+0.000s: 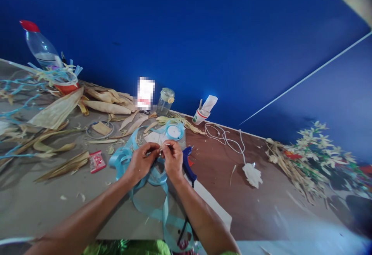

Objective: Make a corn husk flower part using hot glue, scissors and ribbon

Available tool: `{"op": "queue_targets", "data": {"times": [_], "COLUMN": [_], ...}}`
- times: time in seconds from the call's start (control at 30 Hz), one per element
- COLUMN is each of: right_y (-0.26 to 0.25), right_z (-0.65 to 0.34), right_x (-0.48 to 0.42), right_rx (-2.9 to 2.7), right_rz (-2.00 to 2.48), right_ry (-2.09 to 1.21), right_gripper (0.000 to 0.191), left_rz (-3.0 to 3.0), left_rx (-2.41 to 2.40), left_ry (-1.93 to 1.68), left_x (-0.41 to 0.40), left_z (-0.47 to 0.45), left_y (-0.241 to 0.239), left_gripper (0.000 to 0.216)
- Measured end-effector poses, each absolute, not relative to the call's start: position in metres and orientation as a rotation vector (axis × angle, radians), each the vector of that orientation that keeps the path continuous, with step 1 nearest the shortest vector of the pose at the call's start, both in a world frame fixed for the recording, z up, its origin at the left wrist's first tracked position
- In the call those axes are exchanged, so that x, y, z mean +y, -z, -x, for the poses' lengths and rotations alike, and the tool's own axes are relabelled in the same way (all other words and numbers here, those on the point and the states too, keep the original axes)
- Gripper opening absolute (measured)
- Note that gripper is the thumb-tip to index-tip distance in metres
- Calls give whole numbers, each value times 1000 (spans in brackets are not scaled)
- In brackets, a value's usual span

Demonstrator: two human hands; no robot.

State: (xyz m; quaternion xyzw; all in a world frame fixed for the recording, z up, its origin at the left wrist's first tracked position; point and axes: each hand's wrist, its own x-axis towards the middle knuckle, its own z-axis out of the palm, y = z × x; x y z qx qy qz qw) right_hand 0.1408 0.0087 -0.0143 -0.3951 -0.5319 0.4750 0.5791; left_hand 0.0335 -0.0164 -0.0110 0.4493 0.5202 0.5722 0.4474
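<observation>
Over the middle of the table my left hand (144,160) and my right hand (173,158) meet, fingertips pinched together. A tiny pale piece (161,151) shows between them, too small to name. Light blue ribbon (122,160) lies in loops beside and beneath my hands and trails down to the table's front edge. Just behind my fingers rests a ribbon roll (174,131) with a white centre. A dark blue glue gun (189,164) lies close to the right of my right hand.
Dried corn husks (107,107) and a red packet (97,161) lie on the left. A bottle (42,47), a glass jar (166,102) and a paper cup (201,115) stand along the blue wall. A white cable (225,136) and white flowers (316,150) are on the right.
</observation>
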Motion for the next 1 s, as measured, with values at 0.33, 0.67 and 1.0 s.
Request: {"op": "queue_targets", "data": {"times": [0.33, 0.67, 1.0], "right_y": [10, 11, 15], "right_z": [-140, -141, -144], "right_x": [7, 5, 5], "right_rx": [-1204, -1251, -1385], "right_rz": [881, 832, 935], "right_ry": [-1158, -1145, -875], "right_gripper": [17, 14, 8], "left_rz": [-835, -831, -904], "left_rx": [1118, 1058, 1101], "left_ry": [-1435, -1405, -1414], "left_x": [-16, -19, -22], "left_z": [-37, -36, -37], "left_y": [5, -6, 4], "left_gripper": [32, 34, 29]}}
